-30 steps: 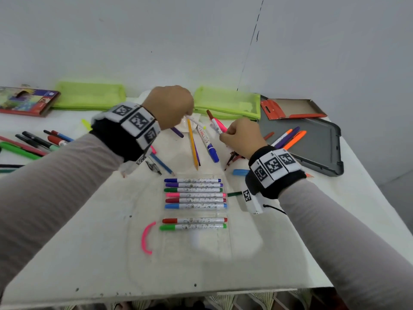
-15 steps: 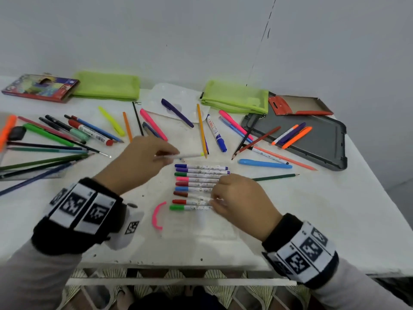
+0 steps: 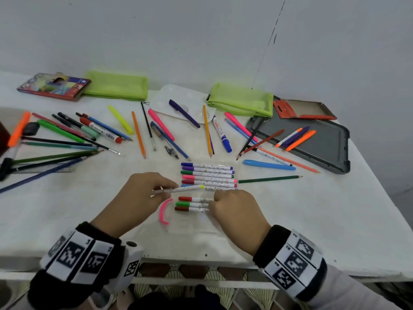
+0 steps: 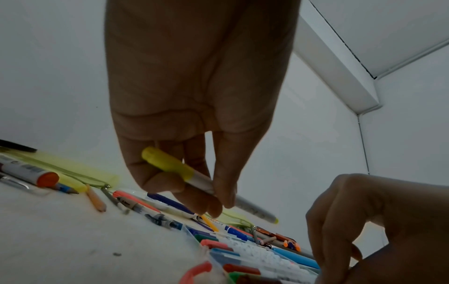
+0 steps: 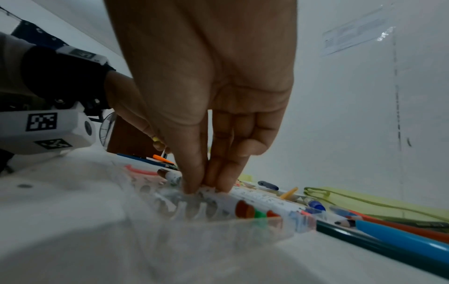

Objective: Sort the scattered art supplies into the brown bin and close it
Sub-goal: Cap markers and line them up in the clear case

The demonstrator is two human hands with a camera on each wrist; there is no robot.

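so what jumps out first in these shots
The left hand pinches a yellow marker above the clear marker case at the near edge of the white table, while the right hand presses on the markers in it. Behind them, loose pens and pencils fan out.

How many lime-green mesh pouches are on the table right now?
2. The left pouch lies at the back beside the pencil box; the right pouch lies at the back next to the grey tray. None looks hidden.
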